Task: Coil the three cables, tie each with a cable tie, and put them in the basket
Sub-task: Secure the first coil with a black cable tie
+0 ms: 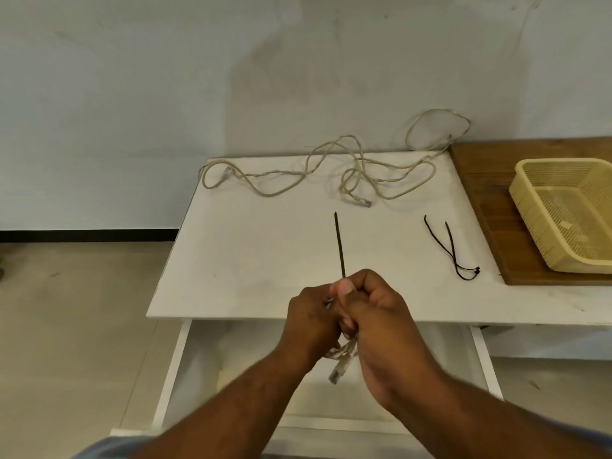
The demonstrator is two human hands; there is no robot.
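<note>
Hands, head view: left hand (313, 321) grips a coiled beige cable (337, 372) just off the white surface (231, 260). The right hand (381, 319) has its fingers (346, 288) curled, pinching a thin black cable tie (340, 246), tail upright, likely for cinching. Loose beige cables (331, 170) lie at the far edge. Two spare black ties (453, 256) wait near the yellow mesh plastic basket (530, 207).

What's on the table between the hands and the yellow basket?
Two black cable ties lie on the white table, short of the wooden board under the basket. The head view shows them.
</note>
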